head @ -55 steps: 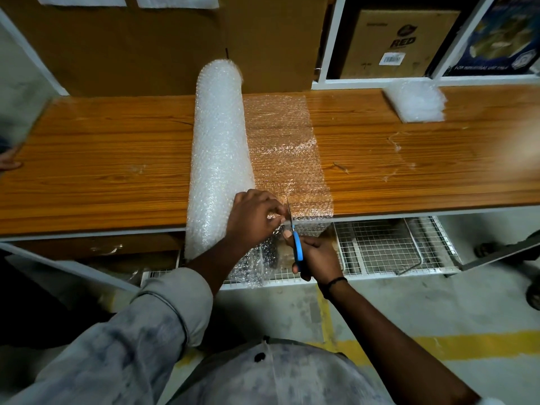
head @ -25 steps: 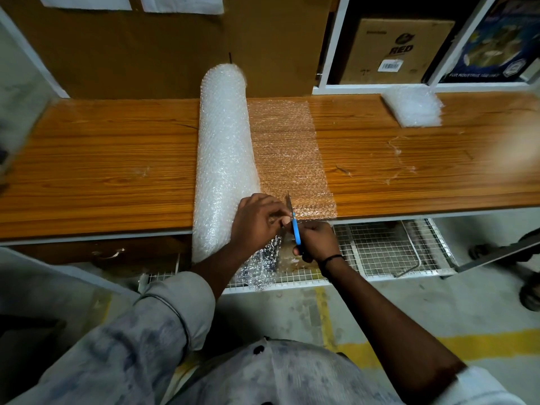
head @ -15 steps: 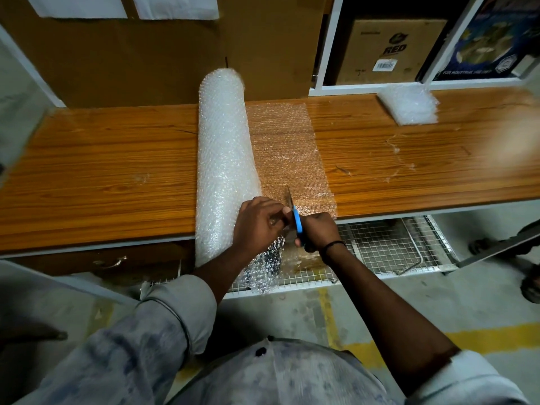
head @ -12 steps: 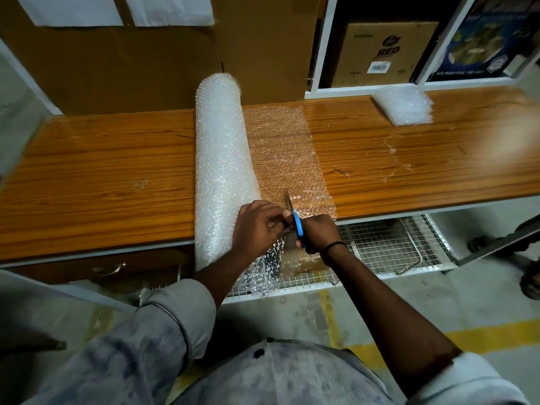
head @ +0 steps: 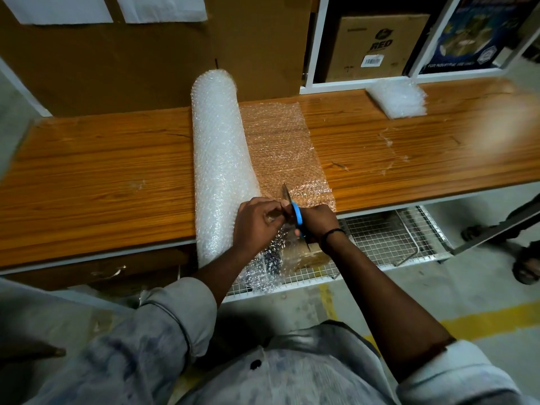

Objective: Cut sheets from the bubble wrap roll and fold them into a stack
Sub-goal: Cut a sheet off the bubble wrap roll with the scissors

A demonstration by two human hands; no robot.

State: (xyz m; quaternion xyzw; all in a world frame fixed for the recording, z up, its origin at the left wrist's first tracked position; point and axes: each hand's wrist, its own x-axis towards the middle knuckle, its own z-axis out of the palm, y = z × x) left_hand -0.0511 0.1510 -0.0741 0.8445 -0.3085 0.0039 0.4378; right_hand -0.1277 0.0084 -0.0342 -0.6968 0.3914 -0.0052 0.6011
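Pinching the clear unrolled bubble-wrap sheet (head: pixel 277 147) taut at the 6 o'clock edge of the wooden desk (head: pixel 102 176), 3 o'clock of the white roll (head: pixel 219 159), my left hand (head: pixel 257 220) lets my right hand (head: pixel 319 223), fingers (head: pixel 309 214) clenched round blue-handled scissors (head: pixel 295 215), cut toward 12 o'clock.

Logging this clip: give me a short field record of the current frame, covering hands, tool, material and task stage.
surface: wooden table
roll: bubble wrap roll lying across the table, near end overhanging the front edge
sheet: unrolled sheet flat on the table, right of the roll
left hand: pinches the sheet beside the blades
right hand: grips the scissors, blades pointing away
stack: folded stack at the table's far right
stage: cutting near the front edge; sheet not yet off
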